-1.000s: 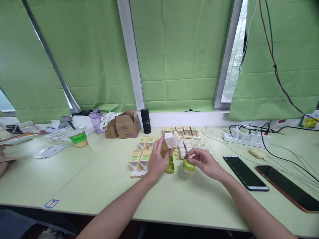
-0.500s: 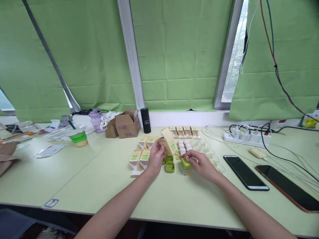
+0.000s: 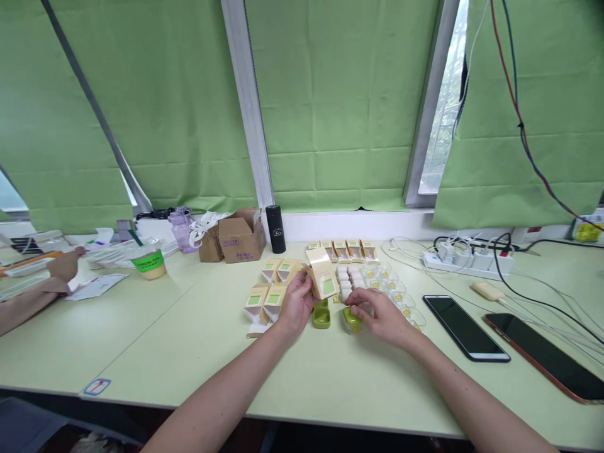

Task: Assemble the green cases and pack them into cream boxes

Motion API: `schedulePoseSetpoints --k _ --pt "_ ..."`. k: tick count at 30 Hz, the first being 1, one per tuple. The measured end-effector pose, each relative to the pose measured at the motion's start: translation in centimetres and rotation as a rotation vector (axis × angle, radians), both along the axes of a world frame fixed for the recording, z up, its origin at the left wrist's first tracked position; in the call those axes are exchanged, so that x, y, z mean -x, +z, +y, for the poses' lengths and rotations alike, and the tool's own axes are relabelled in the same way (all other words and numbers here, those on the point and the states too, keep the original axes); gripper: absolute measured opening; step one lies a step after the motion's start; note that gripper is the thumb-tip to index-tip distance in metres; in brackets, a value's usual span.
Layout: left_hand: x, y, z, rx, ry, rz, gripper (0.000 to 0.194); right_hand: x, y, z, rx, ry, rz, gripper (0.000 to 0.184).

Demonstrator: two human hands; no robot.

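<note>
My left hand (image 3: 296,302) is closed around a small open cardboard box (image 3: 323,274) with a green label, tilted above the table. On the table in front of me, the fingers of my right hand (image 3: 380,314) grip a green lid (image 3: 352,316) sitting on a clear plastic container, whose lower part shows beneath it. Between the hands lie green square caps (image 3: 321,317), partly hidden by the left hand. Behind the right hand are small white pieces (image 3: 346,277) in rows and several clear containers (image 3: 399,296). Labelled cardboard boxes (image 3: 265,299) stand left of my left hand.
More small boxes (image 3: 349,250) line up at the back. A black bottle (image 3: 275,229), a brown carton (image 3: 242,236) and a drink cup (image 3: 148,259) stand left. Two phones (image 3: 467,327), cables and a power strip (image 3: 467,261) lie right. Another person's hand (image 3: 66,264) is far left.
The cardboard box in my left hand has turned so its labelled face shows more. The green lid under my right hand is slightly lower. Another person's hand has reached in at far left.
</note>
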State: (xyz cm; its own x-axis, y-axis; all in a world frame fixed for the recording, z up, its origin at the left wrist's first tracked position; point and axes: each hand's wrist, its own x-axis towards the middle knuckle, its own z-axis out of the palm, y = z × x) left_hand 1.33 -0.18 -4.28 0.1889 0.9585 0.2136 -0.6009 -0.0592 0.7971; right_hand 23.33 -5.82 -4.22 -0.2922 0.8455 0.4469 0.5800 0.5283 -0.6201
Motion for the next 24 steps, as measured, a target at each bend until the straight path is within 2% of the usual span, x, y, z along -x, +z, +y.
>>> schedulePoseSetpoints --k 6,12,17,21,24 --pt "-0.1 0.3 -0.3 0.053 -0.047 -0.023 0.042 0.2 0.0 -0.1 -0.107 -0.030 -0.032 0.018" --pt "-0.3 1.0 -0.9 0.053 -0.086 -0.014 0.040 0.3 1.0 0.3 -0.148 -0.122 0.207 0.021" --pt "-0.4 0.8 -1.0 0.018 -0.108 -0.005 0.047 1.6 2.2 1.7 -0.017 -0.092 0.488 0.025" --pt "-0.4 0.9 -1.0 -0.005 -0.114 0.017 0.052 3.1 2.8 2.9 0.213 0.005 0.665 0.043" --pt "-0.5 1.1 -1.2 -0.014 -0.076 0.061 0.058 3.9 3.1 3.3 0.323 0.097 0.731 0.050"
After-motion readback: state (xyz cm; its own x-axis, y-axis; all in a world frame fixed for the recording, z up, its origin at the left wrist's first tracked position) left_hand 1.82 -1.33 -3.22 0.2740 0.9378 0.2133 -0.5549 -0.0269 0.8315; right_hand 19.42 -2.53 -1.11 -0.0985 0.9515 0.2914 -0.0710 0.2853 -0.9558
